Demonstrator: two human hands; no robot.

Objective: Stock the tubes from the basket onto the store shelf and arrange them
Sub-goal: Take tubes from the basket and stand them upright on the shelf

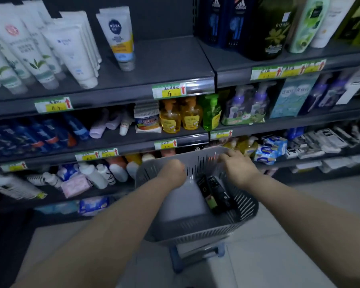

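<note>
Left hand (173,173): reaches down inside the basket at its left side. The knuckles face up and the fingers are curled under the palm, out of sight, so I cannot tell whether they pinch anything.
Right hand (238,166): lies at the far right of the basket rim. The fingers (230,156) are loosely bent and close together and touch the rim. Their tips are blurred.
Basket (245,206): grey, with slotted walls, in front of the lower shelves. It sits on a blue stool (195,257) on the pale floor.
Dark tubes (213,192): two lie side by side, touching, on the basket floor toward its right wall. They are between the two hands and neither hand touches them.
Top shelf (166,59): dark grey, with a bare stretch right of the tubes already standing on it.
White tubes (56,50): crowded cap-down in rows on the left of the top shelf, leaning back.
Nivea tube (119,36): stands cap-down just right of the white tubes, at the edge of the bare stretch.
Price labels (168,91): green and yellow with red arrows, on the shelf's front edge.
</note>
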